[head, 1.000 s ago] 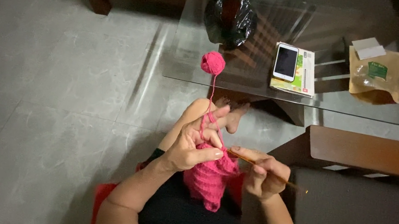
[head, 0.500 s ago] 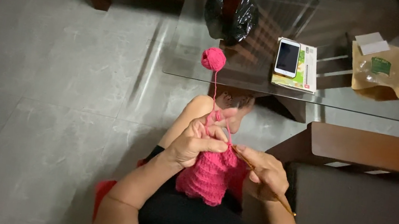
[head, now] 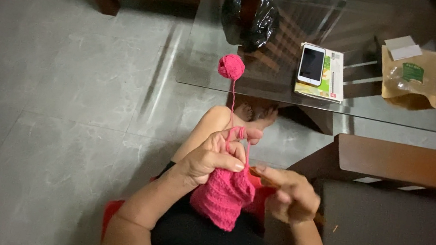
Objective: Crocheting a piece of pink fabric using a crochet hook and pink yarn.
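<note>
On the far left lies smooth grey floor tile (head: pixel 50 91) with faint marbling. Next comes the left hand (head: pixel 212 159), its grip closed on the top edge of a pink crocheted piece (head: pixel 222 195), a ribbed, soft, roughly rectangular fabric hanging over the person's lap. A thin pink strand (head: pixel 232 99) loops over a raised finger and runs up to a small round ball of pink yarn (head: pixel 231 66), which sits near the front left corner of the glass table (head: pixel 205 51). Just behind the ball rests a crumpled, glossy black plastic bag (head: pixel 248 13). To the right of the fabric, the right hand (head: pixel 290 195) has its grip clamped on a slim wooden crochet hook (head: pixel 262 175), whose tip meets the fabric. Farther right on the table, a flat white phone (head: pixel 311 64) lies on a green-and-white booklet (head: pixel 331 76). Near the right edge sits a brown paper pouch (head: pixel 412 76). A polished wooden armrest (head: pixel 407 164) stands below it.
</note>
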